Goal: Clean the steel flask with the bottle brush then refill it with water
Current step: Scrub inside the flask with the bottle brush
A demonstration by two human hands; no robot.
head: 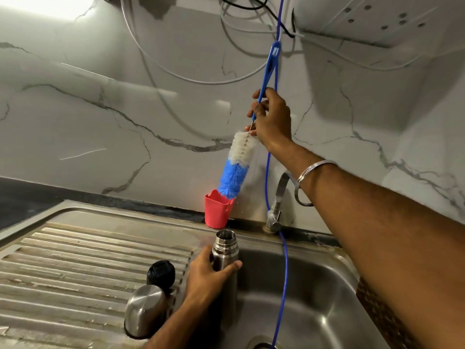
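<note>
The steel flask point(224, 250) stands upright and uncapped at the sink basin's left edge. My left hand point(207, 275) grips its body below the threaded neck. My right hand point(271, 119) holds the bottle brush point(239, 159) by its blue handle, up in front of the marble wall. The brush hangs slanted, white bristles above blue ones, its tip just over a red cup point(217, 210). The flask's steel cup lid point(144, 311) and black stopper point(161, 273) lie on the drainboard to the left.
A steel tap point(276, 210) stands behind the sink basin point(314, 285), partly hidden by my right forearm. A thin blue hose point(284, 273) runs down the wall into the basin. The ribbed drainboard point(75, 260) spreads left. White and black cables loop on the wall above.
</note>
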